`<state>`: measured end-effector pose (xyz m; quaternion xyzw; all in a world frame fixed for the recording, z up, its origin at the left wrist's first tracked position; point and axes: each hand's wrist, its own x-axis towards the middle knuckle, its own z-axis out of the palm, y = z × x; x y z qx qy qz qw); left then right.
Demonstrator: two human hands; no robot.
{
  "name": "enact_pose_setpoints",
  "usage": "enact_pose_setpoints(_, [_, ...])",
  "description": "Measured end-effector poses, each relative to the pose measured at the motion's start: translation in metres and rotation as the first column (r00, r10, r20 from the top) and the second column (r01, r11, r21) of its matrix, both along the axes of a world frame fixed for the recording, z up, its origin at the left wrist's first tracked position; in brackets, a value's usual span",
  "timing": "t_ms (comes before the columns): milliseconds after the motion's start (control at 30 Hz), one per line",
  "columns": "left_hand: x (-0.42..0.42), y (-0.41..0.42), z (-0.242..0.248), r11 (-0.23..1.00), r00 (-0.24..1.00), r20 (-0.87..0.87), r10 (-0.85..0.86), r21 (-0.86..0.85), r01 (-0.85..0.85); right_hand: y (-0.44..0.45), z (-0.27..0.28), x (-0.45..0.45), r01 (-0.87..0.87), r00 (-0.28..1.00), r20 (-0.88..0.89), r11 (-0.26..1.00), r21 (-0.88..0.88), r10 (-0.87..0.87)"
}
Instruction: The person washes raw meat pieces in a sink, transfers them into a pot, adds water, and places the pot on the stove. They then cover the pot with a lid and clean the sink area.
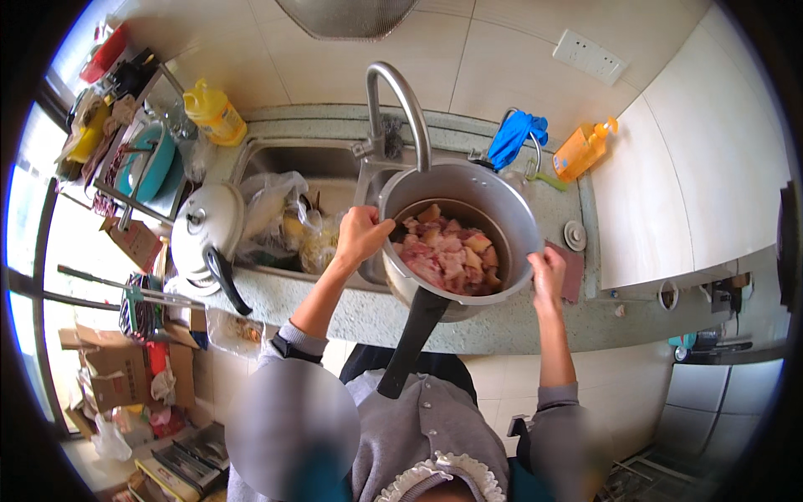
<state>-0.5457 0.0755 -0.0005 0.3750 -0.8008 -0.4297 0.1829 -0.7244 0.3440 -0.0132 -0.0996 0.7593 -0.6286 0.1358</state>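
A large metal pressure cooker pot (521,207) is held over the sink's right side and the counter, tilted so that its inside shows. Chunks of raw meat (448,251) lie in its bottom. My left hand (364,233) grips the pot's left rim, thumb on the edge. On the opposite side, my right hand (547,276) holds the rim. The pot's long black handle (414,342) points towards my body. At left, the pressure cooker lid (210,219) with a black handle rests by the sink edge. The curved faucet (401,94) rises just behind the pot.
Plastic bags (273,201) fill part of the left sink basin (301,154). A yellow jug (214,116) stands behind left. Blue gloves (517,138) hang on a small tap, beside an orange pump bottle (580,150). A rack with a teal basin (157,163) is at left.
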Motion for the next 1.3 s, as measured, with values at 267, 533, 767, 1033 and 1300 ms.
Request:
enact_pose_setpoints(267, [0.014, -0.043, -0.060, 0.995, 0.995, 0.044, 0.090, 0.044, -0.092, -0.087, -0.076, -0.038, -0.089, 0.953, -0.254, 0.957, 0.277, 0.162])
enact_pose_setpoints(533, [0.016, -0.043, -0.127, 0.977, 0.977, 0.073, 0.200, 0.067, -0.205, -0.108, -0.133, -0.048, -0.099, 0.919, -0.308, 0.900, 0.425, 0.246])
enact_pose_setpoints(767, [0.019, -0.040, -0.150, 0.985, 0.970, 0.183, 0.159, 0.045, -0.169, -0.104, -0.156, -0.043, -0.116, 0.910, -0.304, 0.877, 0.466, 0.282])
enact_pose_setpoints(1033, [-0.024, -0.143, -0.127, 0.974, 0.874, 0.485, 0.025, -0.210, 0.089, -0.118, -0.107, -0.035, 0.022, 0.772, -0.445, 0.681, 0.732, 0.454])
enact_pose_setpoints(1300, [-0.123, -0.176, -0.121, 0.988, 0.895, 0.421, 0.145, -0.101, -0.113, -0.189, -0.078, 0.015, -0.468, 0.882, -0.026, 0.880, 0.082, 0.471])
